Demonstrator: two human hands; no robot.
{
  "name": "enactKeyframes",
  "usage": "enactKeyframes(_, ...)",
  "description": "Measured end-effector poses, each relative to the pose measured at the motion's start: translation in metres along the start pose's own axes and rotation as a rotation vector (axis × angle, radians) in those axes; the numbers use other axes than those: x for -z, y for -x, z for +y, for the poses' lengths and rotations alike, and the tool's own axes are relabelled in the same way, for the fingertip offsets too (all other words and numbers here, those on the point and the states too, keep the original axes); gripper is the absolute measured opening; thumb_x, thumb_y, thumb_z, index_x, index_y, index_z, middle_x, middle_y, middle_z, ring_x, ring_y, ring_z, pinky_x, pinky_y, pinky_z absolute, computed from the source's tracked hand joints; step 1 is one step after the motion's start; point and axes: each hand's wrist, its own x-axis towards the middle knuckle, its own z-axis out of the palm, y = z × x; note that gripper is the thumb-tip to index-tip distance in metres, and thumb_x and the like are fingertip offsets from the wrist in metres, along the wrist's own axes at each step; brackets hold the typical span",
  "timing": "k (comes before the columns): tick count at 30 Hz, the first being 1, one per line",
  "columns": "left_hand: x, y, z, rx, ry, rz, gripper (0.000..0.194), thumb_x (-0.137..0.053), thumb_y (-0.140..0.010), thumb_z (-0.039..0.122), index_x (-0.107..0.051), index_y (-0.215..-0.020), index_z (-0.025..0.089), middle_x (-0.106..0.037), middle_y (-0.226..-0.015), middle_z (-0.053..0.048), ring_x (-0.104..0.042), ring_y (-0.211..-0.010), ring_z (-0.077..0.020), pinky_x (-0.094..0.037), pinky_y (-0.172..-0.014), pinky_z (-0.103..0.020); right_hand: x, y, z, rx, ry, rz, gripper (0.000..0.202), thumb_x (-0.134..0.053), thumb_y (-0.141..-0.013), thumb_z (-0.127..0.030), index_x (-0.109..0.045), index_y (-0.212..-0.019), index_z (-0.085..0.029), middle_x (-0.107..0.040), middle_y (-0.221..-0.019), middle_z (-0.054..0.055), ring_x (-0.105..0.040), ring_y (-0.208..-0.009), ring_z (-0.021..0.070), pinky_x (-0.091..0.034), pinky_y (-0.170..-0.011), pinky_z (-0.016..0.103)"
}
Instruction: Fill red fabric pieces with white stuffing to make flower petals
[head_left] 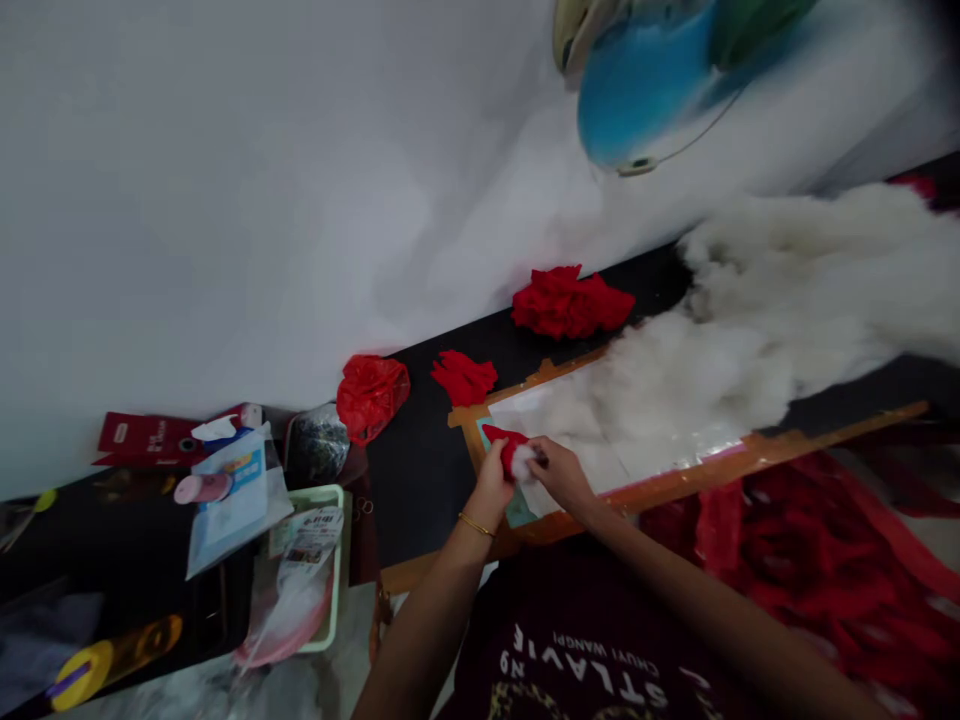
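Your left hand [495,480] is clamped on a small red fabric piece [504,434], fingers wrapped round its lower part, pointed end sticking out up and left. White stuffing wad [523,462] shows at the piece's near, right side, between your hands. Your right hand [561,474] has fingertips at the wad, touching; can't tell if they're pinched together on it, too small and dim. Both hands sit over the near left end of a white work sheet [517,402], edged with brown tape [675,487] on the black table [409,500]. Gold bracelet [476,525] on your left wrist.

Big heap of white fiberfill [750,340] covers the sheet's right part and runs on past it. Beyond the sheet: larger red fabric pile [574,303], smaller red fabric pile [464,377] left of it, then red plastic bag [373,398] by the wall. Pale green basket [340,545] at left, well apart from your hands, with clear plastic packaging [307,560] inside. More red stuff [810,570] lower right, contents unclear.
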Motion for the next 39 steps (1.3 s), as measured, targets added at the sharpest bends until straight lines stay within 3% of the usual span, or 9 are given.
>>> enactKeyframes(6,-0.015,0.013,0.021,0.051,0.171,-0.112,0.036,-0.064,-0.074,0.048,-0.066,-0.092,0.016,-0.072,-0.094,-0.008,-0.067,-0.084,-0.0194,-0.055,-0.078,-0.032,0.022,-0.015,-0.011,0.132,0.213,0.229,0.049,-0.052,-0.067,-0.015,-0.057,-0.116,-0.017,-0.063,-0.112,0.013,-0.060,-0.095,0.0247,-0.048,-0.078,0.033)
enactKeyframes(10,-0.024,0.026,0.031,0.069,0.145,-0.166,0.048,-0.065,-0.076,0.051,-0.063,-0.107,0.015,-0.070,-0.101,-0.011,-0.067,-0.083,-0.0201,-0.054,-0.068,-0.030,0.034,-0.027,-0.014,0.049,0.149,0.111,0.041,-0.045,-0.059,-0.012,-0.064,-0.094,-0.020,-0.068,-0.083,0.004,-0.060,-0.073,0.0197,-0.045,-0.067,0.028)
enactKeyframes(12,-0.023,0.033,0.033,-0.001,0.068,-0.110,0.053,-0.063,-0.079,0.050,-0.055,-0.121,0.017,-0.066,-0.111,-0.012,-0.065,-0.083,-0.0185,-0.052,-0.064,-0.027,0.036,-0.031,-0.015,-0.023,0.144,0.127,0.037,-0.046,-0.060,-0.015,-0.064,-0.091,-0.021,-0.065,-0.070,0.001,-0.057,-0.064,0.0183,-0.042,-0.062,0.027)
enactKeyframes(15,-0.020,0.039,0.034,-0.248,-0.155,0.004,0.053,-0.067,-0.079,0.037,-0.048,-0.126,0.021,-0.058,-0.125,-0.012,-0.063,-0.089,-0.0154,-0.051,-0.067,-0.024,0.036,-0.032,-0.016,-0.072,0.156,0.215,0.032,-0.047,-0.062,-0.020,-0.063,-0.090,-0.020,-0.064,-0.069,0.001,-0.056,-0.062,0.0183,-0.039,-0.060,0.027)
enactKeyframes(18,-0.018,0.039,0.034,-0.374,-0.333,0.034,0.045,-0.067,-0.073,0.019,-0.051,-0.115,0.018,-0.060,-0.117,-0.012,-0.061,-0.087,-0.0151,-0.049,-0.068,-0.023,0.032,-0.031,-0.018,-0.062,0.146,0.210,0.033,-0.048,-0.062,-0.022,-0.062,-0.091,-0.019,-0.064,-0.070,0.002,-0.055,-0.063,0.0182,-0.039,-0.061,0.027)
enactKeyframes(22,-0.015,0.031,0.035,-0.376,-0.348,0.122,0.046,-0.057,-0.064,0.001,-0.053,-0.108,0.016,-0.064,-0.099,-0.006,-0.061,-0.081,-0.0147,-0.047,-0.071,-0.023,0.023,-0.027,-0.023,0.040,0.034,0.055,0.037,-0.046,-0.062,-0.024,-0.062,-0.094,-0.019,-0.064,-0.072,0.001,-0.053,-0.062,0.0165,-0.039,-0.061,0.026)
enactKeyframes(25,-0.007,0.023,0.034,-0.374,-0.400,0.123,0.036,-0.052,-0.066,0.002,-0.058,-0.098,0.017,-0.064,-0.085,-0.002,-0.059,-0.074,-0.0148,-0.045,-0.069,-0.024,0.020,-0.026,-0.022,0.036,-0.017,-0.008,0.036,-0.047,-0.064,-0.028,-0.062,-0.095,-0.018,-0.062,-0.069,-0.001,-0.051,-0.059,0.0156,-0.039,-0.058,0.025)
enactKeyframes(33,-0.001,0.020,0.027,-0.413,-0.600,0.173,0.033,-0.053,-0.069,0.005,-0.061,-0.099,0.018,-0.066,-0.089,-0.003,-0.060,-0.082,-0.0177,-0.045,-0.081,-0.028,0.017,-0.033,-0.014,0.008,0.125,0.206,0.027,-0.047,-0.063,-0.020,-0.059,-0.087,-0.019,-0.057,-0.065,-0.002,-0.051,-0.059,0.0158,-0.038,-0.060,0.025)
enactKeyframes(39,-0.005,0.019,0.034,-0.351,-0.558,0.107,0.038,-0.054,-0.067,0.004,-0.060,-0.102,0.018,-0.064,-0.084,-0.001,-0.059,-0.074,-0.0160,-0.047,-0.074,-0.027,0.010,-0.031,-0.015,0.144,0.104,0.048,0.032,-0.048,-0.060,-0.014,-0.060,-0.089,-0.018,-0.064,-0.077,0.002,-0.056,-0.069,0.0173,-0.041,-0.065,0.025)
